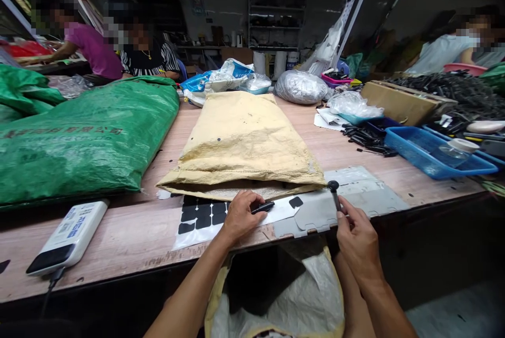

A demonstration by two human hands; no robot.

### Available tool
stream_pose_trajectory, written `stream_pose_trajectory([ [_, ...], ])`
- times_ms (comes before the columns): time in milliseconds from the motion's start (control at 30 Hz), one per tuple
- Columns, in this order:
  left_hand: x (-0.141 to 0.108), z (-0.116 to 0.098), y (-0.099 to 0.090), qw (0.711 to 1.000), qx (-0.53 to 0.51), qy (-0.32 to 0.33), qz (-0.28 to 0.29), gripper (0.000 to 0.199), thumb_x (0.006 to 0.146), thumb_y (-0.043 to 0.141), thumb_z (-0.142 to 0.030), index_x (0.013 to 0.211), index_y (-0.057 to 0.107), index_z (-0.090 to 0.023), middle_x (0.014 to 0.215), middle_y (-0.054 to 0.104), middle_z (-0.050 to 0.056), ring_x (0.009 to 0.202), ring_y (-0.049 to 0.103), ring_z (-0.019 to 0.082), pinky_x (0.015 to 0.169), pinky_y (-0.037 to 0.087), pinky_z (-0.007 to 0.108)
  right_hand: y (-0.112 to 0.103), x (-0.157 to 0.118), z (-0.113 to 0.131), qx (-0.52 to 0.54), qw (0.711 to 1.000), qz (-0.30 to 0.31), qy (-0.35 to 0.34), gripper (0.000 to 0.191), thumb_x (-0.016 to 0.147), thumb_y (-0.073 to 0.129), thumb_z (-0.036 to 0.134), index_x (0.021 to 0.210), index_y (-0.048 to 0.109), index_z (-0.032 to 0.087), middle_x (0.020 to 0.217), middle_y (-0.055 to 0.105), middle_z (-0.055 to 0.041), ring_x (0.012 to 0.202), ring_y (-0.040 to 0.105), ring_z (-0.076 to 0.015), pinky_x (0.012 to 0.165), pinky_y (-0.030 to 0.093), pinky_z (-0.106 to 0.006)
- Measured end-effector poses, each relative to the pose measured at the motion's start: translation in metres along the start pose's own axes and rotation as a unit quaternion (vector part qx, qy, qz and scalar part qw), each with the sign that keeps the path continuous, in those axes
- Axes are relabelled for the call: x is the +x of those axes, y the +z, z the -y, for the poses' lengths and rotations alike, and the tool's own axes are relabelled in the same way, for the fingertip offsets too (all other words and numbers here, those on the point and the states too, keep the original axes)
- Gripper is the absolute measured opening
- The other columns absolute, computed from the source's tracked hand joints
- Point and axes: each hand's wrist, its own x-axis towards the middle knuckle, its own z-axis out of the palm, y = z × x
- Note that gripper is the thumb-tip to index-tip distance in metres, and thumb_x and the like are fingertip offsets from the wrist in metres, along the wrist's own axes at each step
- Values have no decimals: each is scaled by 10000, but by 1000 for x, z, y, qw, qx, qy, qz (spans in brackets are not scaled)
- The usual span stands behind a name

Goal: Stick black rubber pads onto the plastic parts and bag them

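Note:
My left hand [241,217] is closed around a small black elongated piece [263,207] just above the table edge. In my right hand [357,235] is a short black stick with a round disc-like head [333,187], pinched upright between thumb and fingers. Beside my left hand lies a sheet of black rounded squares [203,217], partly covered by the hand. One loose black square [295,202] rests on a white strip between the hands. Behind them a yellow sack [246,135] lies flat, its mouth gaping towards me. Below the table edge, an open sack with a pale lining [321,290] stands between my legs.
A bulging green sack [79,138] fills the left side, with a white power bank [69,238] and its cable in front. At right are a blue tray [434,154], black parts [371,141] and a cardboard box [402,101]. Several people sit across the room.

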Motion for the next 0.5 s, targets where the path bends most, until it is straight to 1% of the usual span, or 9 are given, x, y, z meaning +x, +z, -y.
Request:
stream_pose_trajectory([
  [33,0,0,0,1000,0,2,0,162,718,726,-138,855,683,-214,870,691,4,879,570,208,813,428,327,0,-8,10,27,999,16,-18,409,942,525,303,1307,665,184,1200,682,-104,1056,648,-230,961,501,-365],
  [100,-1,-1,-1,1000,0,6,4,173,711,726,-129,854,686,-216,874,695,-1,880,565,206,817,421,326,3,-23,32,77,993,75,-53,381,963,521,282,1313,656,214,1238,672,-91,1138,631,-213,983,504,-337],
  [167,-2,-1,-1,1000,1,5,12,177,709,745,-151,863,694,-222,876,700,-5,884,555,208,805,415,325,9,-35,50,104,982,135,-79,386,977,510,259,1342,634,240,1213,677,-78,1124,636,-195,958,520,-316],
  [233,-3,-1,0,1000,2,2,17,180,708,773,-190,870,704,-226,879,706,-6,881,546,211,790,408,324,16,-44,62,118,972,177,-101,393,987,492,235,1358,621,249,1146,687,-68,1072,650,-182,926,532,-305],
  [300,-3,-2,0,1000,3,5,15,159,719,779,-211,861,709,-224,876,713,-6,878,542,209,789,404,323,24,-49,69,126,965,200,-115,391,991,478,217,1353,622,243,1101,689,-66,1037,656,-176,905,538,-297],
  [400,-2,-2,0,1000,-3,10,11,107,747,753,-199,843,710,-220,850,711,-6,865,543,200,782,405,314,30,-51,73,132,960,216,-123,379,993,471,204,1334,634,231,1090,688,-70,1025,658,-174,887,544,-287],
  [433,-3,-2,0,1000,-6,6,10,119,749,746,-195,859,712,-222,838,701,-7,854,545,196,771,408,309,30,-51,74,132,959,218,-123,375,994,470,203,1328,639,231,1086,689,-71,1023,659,-175,886,546,-288],
  [500,-3,-2,1,1000,-15,-9,8,208,738,744,-191,938,711,-233,827,674,-12,834,553,190,746,417,298,29,-50,78,129,959,219,-123,373,995,471,205,1325,643,234,1079,690,-72,1018,662,-180,891,548,-296],
])
